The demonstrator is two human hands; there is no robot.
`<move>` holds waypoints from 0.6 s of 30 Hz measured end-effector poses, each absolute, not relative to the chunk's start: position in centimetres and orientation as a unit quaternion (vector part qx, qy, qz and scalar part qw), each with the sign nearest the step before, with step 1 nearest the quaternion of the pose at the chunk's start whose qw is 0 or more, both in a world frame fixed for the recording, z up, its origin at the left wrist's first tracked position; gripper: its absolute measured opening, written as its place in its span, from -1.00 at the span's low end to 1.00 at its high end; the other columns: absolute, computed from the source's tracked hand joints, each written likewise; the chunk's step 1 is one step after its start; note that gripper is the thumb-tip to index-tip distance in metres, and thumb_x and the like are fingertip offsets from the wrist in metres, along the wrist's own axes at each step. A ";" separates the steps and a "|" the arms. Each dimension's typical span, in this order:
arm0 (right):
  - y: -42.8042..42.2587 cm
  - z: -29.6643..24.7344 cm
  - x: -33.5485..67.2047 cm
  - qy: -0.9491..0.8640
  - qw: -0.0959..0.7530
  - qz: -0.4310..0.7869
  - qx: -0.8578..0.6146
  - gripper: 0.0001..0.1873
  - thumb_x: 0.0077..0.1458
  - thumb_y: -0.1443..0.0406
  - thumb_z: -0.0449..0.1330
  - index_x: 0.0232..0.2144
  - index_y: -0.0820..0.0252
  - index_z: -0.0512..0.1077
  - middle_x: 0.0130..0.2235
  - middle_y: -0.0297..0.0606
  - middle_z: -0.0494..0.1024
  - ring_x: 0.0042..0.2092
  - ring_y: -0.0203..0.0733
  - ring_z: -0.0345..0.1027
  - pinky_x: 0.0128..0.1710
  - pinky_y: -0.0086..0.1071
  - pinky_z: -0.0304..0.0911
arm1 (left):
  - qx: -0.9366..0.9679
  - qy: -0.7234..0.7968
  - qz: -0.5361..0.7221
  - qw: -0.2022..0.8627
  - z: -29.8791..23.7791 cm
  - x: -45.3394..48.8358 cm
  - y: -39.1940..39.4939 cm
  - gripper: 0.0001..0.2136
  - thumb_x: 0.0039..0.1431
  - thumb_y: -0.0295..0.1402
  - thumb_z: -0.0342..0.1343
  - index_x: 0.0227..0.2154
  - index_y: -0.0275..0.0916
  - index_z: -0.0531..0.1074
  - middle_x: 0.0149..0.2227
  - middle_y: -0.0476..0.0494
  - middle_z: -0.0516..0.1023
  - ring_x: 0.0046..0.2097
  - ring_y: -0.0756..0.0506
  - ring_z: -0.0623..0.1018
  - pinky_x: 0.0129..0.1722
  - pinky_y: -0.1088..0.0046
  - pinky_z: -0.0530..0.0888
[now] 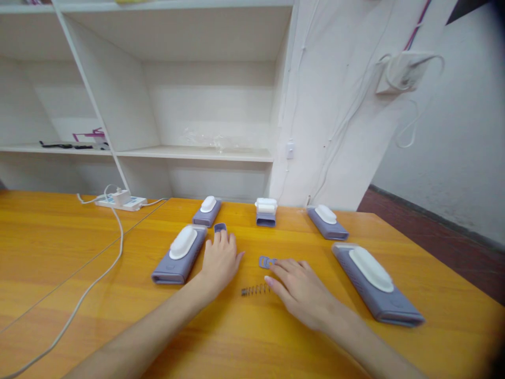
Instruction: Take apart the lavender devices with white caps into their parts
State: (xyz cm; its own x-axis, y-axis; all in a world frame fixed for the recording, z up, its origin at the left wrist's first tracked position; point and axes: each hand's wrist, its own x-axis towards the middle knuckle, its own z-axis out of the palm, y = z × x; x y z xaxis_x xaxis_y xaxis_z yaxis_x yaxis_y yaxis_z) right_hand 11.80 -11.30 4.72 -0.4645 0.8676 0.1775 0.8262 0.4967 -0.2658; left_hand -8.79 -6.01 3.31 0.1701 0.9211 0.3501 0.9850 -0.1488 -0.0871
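Observation:
My left hand (221,258) reaches forward on the wooden table with its thumb apart. Its fingertips are at a small purple cap-like piece (220,227); whether they press on it I cannot tell. My right hand (305,292) lies low over the table, fingers stretched out. Under or beside its fingertips is a flat purple piece with cut-outs (265,261). Near its thumb lies a metal coil spring (252,290). A purple case with a white oval part (179,260) stands left of my left hand, and a similar case (379,284) right of my right hand.
Farther back are three more purple-and-white units: one at left (207,210), one in the middle (266,212), one at right (327,222). A power strip (121,200) with a white cable (98,281) lies at left. White shelves (197,152) rise behind the table.

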 end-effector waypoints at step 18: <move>-2.9 3.0 9.6 -0.819 0.117 0.054 -0.559 -0.40 0.24 0.03 -0.30 0.06 0.16 0.31 0.11 -0.06 0.35 0.16 0.01 0.14 0.16 0.19 -0.36 | -0.820 -0.553 -0.120 0.086 1.6 -6.8 0.7 -0.64 0.05 -0.66 -0.10 -0.07 -0.29 0.21 -0.12 -0.25 0.42 -0.03 -0.15 0.39 -0.06 0.38 0.34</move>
State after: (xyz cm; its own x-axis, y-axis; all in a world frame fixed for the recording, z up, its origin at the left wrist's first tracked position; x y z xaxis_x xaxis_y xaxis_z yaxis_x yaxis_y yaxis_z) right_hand 9.65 -2.88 2.99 -0.3476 0.9286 0.1302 0.9032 0.3689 -0.2195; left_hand -6.79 0.66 1.57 0.3603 0.8859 0.2922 0.9273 -0.3741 -0.0091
